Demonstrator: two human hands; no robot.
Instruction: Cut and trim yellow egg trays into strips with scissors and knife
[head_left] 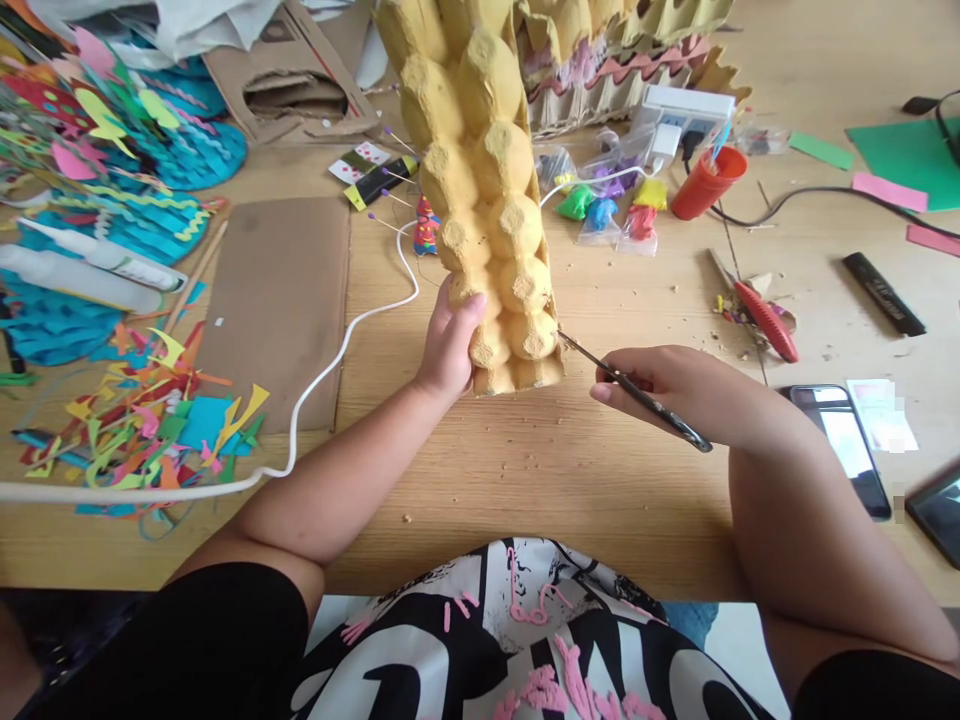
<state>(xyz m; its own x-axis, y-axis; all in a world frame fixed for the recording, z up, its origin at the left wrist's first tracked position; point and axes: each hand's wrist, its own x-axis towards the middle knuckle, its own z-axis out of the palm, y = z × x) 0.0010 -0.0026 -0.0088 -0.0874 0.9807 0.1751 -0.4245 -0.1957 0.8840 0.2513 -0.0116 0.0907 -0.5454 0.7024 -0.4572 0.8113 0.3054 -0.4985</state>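
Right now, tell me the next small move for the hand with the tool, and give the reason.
Probably a short, careful push of the slim dark tool in the right hand into the edge of the yellow egg carton: its tip appears to meet that edge near the lower end, while the left hand grips the opposite side, away from the tip.

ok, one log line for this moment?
left hand: gripping yellow egg carton, near end | right hand: holding thin dark tool, tip at carton's right edge | table: phone, red cup
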